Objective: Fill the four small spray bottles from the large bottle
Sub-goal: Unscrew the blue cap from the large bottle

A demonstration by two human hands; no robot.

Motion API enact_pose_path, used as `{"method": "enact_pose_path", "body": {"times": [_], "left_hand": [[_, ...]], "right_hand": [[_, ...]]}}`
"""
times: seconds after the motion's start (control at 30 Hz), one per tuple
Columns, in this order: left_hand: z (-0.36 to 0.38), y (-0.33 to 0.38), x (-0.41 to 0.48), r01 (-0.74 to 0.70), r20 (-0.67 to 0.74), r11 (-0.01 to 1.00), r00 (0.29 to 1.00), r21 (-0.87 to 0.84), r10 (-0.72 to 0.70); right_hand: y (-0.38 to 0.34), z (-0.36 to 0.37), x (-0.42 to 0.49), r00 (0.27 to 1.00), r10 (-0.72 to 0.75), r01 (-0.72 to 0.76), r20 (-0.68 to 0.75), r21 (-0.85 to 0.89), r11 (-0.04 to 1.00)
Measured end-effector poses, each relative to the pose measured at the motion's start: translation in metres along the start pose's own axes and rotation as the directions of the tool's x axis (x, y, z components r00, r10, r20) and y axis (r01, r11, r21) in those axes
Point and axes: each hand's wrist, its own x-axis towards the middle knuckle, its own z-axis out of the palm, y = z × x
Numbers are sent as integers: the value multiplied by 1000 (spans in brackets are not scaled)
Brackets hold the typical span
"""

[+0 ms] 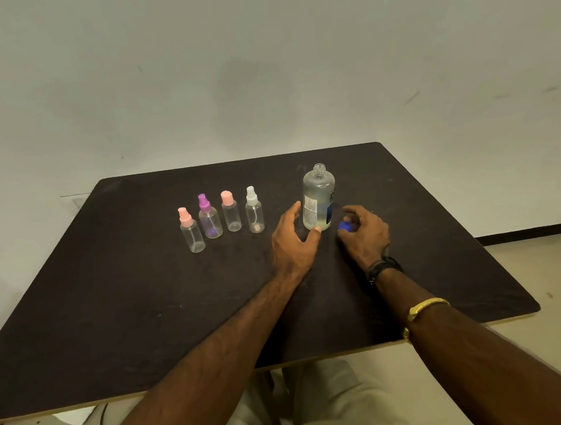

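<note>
The large clear bottle [317,198] stands upright on the dark table [146,302], its neck uncapped, liquid in its lower part. My left hand [292,241] is open beside it, thumb touching its base, fingers apart to its left. My right hand [365,231] is curled around the blue cap [344,226] just right of the bottle. To the left stand several small clear spray bottles: a pink-topped one [191,231], a purple-topped one [209,216], a pink-capped one [230,211] and a white-topped one [254,210]. All look empty.
The table's far edge runs close to a pale wall. Its right corner [528,309] ends over a light floor. My lap shows below the near edge.
</note>
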Motion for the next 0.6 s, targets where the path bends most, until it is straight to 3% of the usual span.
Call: {"method": "enact_pose_path", "body": {"times": [0.17, 0.43, 0.6], "left_hand": [[-3, 1, 2, -17, -22, 1000, 1000, -26, 16], [-18, 2, 8, -67, -105, 995, 993, -68, 59], [-32, 7, 11, -107, -204, 990, 975, -92, 86]], "right_hand": [[-3, -2, 2, 1000, -6, 6, 0, -7, 1000], [-39, -9, -1, 939, -125, 183, -321, 158, 970], [-70, -6, -3, 887, -194, 319, -420, 250, 914]]}}
